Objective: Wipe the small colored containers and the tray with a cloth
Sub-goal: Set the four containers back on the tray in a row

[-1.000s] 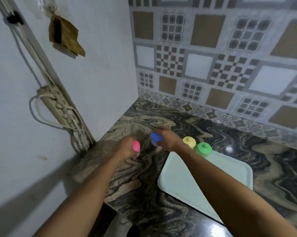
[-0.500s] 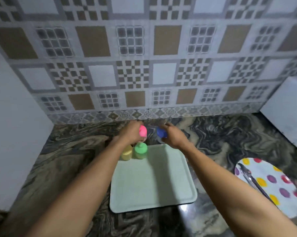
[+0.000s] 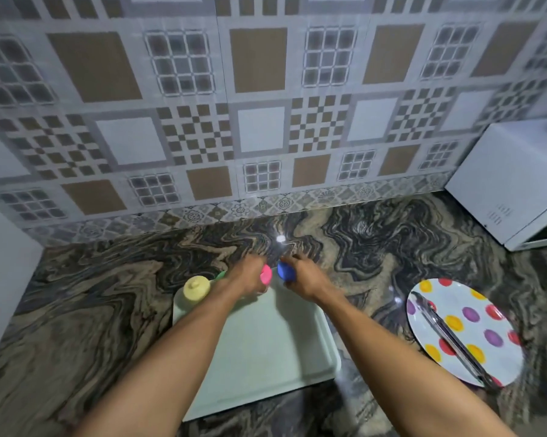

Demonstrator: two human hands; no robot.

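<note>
Two containers are gripped at mid-frame over the far edge of the tray (image 3: 266,357): the pink container (image 3: 266,274) by the left hand (image 3: 245,275), the blue container (image 3: 285,271) by the right hand (image 3: 307,279). Both seem roughly upright, caps upward, long axes vertical. A yellow container (image 3: 196,288) stands on the tray's upper-left corner. No cloth is seen; wiping is judged not yet begun, so one must be fetched.

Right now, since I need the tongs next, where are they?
In the head view, the tongs lie across the spotted plate on the counter, right of the tray.
</note>
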